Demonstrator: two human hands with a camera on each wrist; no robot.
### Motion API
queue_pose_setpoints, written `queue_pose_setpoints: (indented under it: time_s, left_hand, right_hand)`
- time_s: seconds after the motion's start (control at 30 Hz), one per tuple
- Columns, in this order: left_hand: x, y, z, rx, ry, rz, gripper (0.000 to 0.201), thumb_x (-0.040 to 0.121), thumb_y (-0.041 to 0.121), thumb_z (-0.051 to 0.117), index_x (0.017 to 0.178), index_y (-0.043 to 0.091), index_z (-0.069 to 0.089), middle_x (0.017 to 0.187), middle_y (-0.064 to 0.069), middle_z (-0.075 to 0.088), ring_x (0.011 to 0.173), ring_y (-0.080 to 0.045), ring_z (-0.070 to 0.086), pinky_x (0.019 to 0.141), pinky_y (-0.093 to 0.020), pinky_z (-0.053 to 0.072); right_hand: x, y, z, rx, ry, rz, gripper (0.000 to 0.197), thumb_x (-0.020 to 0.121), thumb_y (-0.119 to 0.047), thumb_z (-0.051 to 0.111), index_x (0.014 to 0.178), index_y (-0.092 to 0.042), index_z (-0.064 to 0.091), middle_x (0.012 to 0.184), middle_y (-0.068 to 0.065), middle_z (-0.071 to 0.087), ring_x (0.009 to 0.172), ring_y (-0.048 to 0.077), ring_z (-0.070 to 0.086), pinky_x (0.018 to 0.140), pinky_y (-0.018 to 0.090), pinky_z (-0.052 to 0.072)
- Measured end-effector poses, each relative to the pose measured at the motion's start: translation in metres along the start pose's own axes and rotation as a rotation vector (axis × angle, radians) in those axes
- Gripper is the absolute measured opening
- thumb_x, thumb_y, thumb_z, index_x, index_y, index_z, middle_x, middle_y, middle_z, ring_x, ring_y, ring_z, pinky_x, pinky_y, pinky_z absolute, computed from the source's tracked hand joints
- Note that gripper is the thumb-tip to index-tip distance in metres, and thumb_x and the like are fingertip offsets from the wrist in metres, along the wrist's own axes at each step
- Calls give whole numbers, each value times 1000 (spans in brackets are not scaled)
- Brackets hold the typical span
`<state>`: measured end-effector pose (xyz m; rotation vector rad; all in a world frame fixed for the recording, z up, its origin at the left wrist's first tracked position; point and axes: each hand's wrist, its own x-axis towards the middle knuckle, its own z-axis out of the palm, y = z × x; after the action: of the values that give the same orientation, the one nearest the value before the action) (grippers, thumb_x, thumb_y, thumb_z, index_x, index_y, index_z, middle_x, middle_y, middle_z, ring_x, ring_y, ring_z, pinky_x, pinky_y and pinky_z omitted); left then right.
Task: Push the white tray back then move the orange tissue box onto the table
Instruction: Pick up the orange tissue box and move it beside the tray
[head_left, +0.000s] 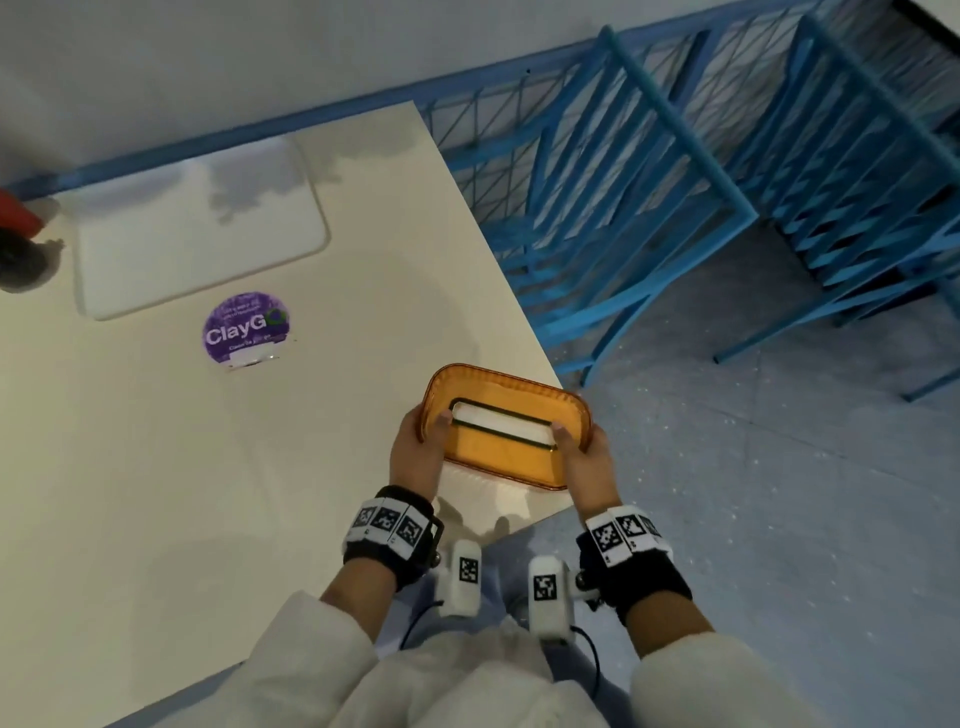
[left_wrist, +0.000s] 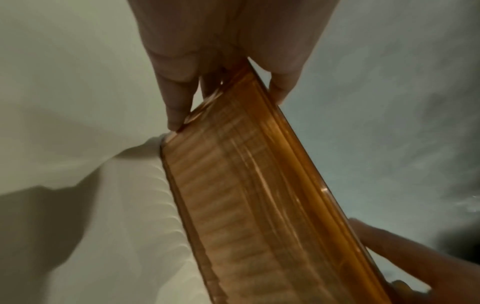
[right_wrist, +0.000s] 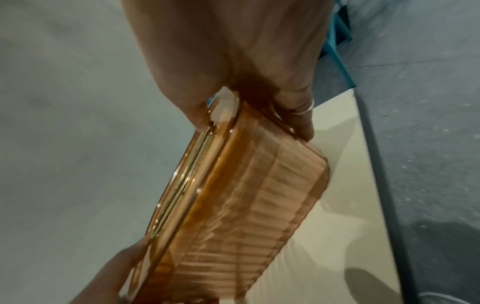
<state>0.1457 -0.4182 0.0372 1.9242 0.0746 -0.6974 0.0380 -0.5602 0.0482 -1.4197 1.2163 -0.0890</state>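
The orange tissue box (head_left: 511, 415), ribbed translucent plastic with a slot showing white tissue, hangs just above the near right corner of the cream table (head_left: 156, 467). My left hand (head_left: 418, 452) grips its left end, thumb on the lid. My right hand (head_left: 584, 457) grips its right end the same way. In the left wrist view the box (left_wrist: 246, 195) runs between my fingers (left_wrist: 176, 107) and the other hand. The right wrist view shows the box (right_wrist: 233, 195) over the table's corner. The white tray (head_left: 202, 228) lies flat at the table's far edge.
A round purple ClayGo sticker (head_left: 244, 327) sits on the table in front of the tray. A red and black object (head_left: 18, 239) stands at the far left. Blue metal chairs (head_left: 649, 208) crowd the floor right of the table. A blue rail runs along the wall.
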Motion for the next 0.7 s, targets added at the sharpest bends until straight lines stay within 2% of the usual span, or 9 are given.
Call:
queue_pose_setpoints:
  time_s: [0.1,0.2,0.27,0.37,0.4,0.47,0.53,0.6,0.7]
  left_hand:
    - [28,21,-10,25,16,36,45,89,37,48,125,12,43,126,-13,55,111,-27,51,92,-36,41]
    - [68,57,-27,55,37,125,44,89,36,49,125,12,43,125,-12,55,101,-18,49,87,-31,39]
    - [99,84,-39,78,51,183,43,89,35,49,125,11,43,124,-12,56,100,-19,49,85,-29,38]
    - [154,124,-57,142,68,249,42,89,37,49,120,8,47,117,-15,59,97,-23,53,80,-29,39]
    - [174,135,-62,158,69,260,42,88,39,49,118,8,49,112,-16,61,94,-26,55,79,-32,42]
    - [214,157,-73,170,69,264,41,86,42,49,114,11,51,102,-13,62,88,-28,57,81,-39,48]
    - [250,177,-82,178,74,265,41,85,45,50,110,13,52,92,-8,60,81,-26,56,81,-43,50]
    - [283,193,-90,172,73,259,43,83,47,51,109,12,52,84,-5,58,76,-24,55,78,-44,52]
    - [326,208,-99,173,74,239,38,84,45,52,104,12,52,81,-4,58,75,-24,56,77,-45,54]
  right_hand:
    - [13,-27,12,-51,-8,-58,48,90,-30,50,129,-6,36,129,19,52,110,29,52,82,29,39]
    - [33,-63,33,9,-15,-160,46,90,-30,50,129,-9,37,126,14,54,103,21,52,84,28,39]
    - [54,-90,52,58,-5,-184,45,90,-30,51,128,-10,38,121,9,54,104,20,51,87,29,40]
    - [91,-131,85,167,-1,-170,45,88,-31,54,125,-10,40,121,9,55,106,24,53,97,41,44]
    - [104,-145,96,194,4,-166,45,87,-31,54,124,-8,41,122,12,56,108,27,54,99,46,44]
    - [128,-173,117,218,13,-133,46,87,-30,55,123,-6,40,122,14,55,109,29,53,100,48,44]
    - [153,-199,136,240,-2,-114,47,87,-30,54,124,-6,38,125,17,53,111,30,52,100,47,43]
    - [177,-217,155,239,-9,-114,49,87,-31,54,126,-7,36,127,16,52,112,28,50,99,41,43]
    - [209,-236,183,255,-36,-133,47,89,-28,52,127,-7,36,119,12,53,101,21,49,87,29,40]
